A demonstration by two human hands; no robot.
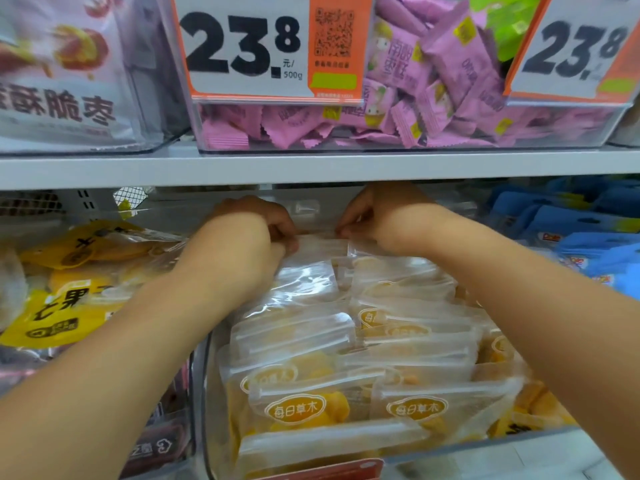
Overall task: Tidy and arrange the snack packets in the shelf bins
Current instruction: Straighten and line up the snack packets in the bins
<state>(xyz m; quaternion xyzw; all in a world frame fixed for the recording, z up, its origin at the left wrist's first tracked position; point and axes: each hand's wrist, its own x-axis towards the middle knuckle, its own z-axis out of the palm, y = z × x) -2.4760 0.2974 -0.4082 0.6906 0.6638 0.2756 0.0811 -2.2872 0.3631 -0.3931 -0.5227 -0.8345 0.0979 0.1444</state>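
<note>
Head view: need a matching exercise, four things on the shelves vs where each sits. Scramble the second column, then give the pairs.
Things:
1. pink packets
2. blue packets
3. clear packets with yellow fruit
4. price tag reading 23.8

Places:
A. lower shelf, far right
B. clipped to the front of the upper middle bin
C. lower middle bin, under both hands
D. upper middle bin, loose pile

Pairs: 1-D, 2-A, 3-C, 4-B

The left hand and right hand each pinch the top edge of the rearmost clear packet.
</note>
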